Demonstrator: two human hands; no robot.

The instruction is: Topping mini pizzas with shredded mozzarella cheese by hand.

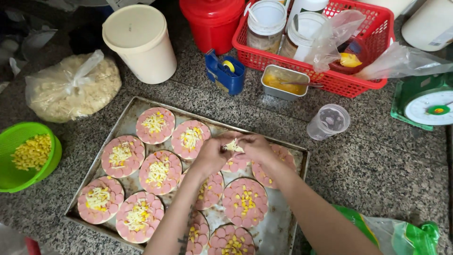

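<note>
- Green strainer (19,141) of corn kernels at 9 o'clock on the worktop (377,156).
- Left hand (211,156) and right hand (255,147), fingers pinched together on shredded cheese (232,146), above a sausage-topped round (236,163).
- Baking tray (278,226) centred, red basket (373,42) at 1 o'clock.

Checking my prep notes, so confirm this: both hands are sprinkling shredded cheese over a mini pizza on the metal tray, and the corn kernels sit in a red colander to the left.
Not quite. The head view shows the colander holding the corn kernels is green, not red. The rest holds: left hand and right hand hold shredded cheese over a mini pizza on the metal tray.
</note>
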